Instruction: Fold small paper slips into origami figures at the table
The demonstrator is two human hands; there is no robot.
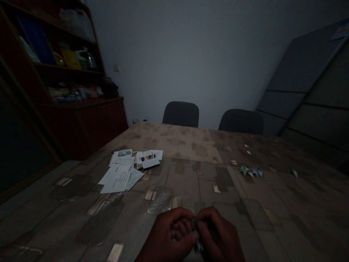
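Close together over the table's near side, both my hands pinch a small folded piece of paper (198, 248). My left hand (174, 233) has its fingers curled, with thumb and forefinger at the paper's upper end. Opposite it, my right hand (219, 234) grips the same piece from the right. Most of the paper is hidden by the fingers, and the dim light blurs its shape. Several small folded paper shapes (251, 171) lie to the right, and one more folded paper shape (293, 172) sits apart from them. A spread of loose printed sheets (117, 177) lies at the left.
A patterned cloth covers the table (188, 145). Beyond the far edge stand two dark chairs, a left chair (181, 113) and a right chair (241, 121). A wooden cabinet (89, 120) with filled shelves is at the left; grey panels (283, 72) rise at the right.
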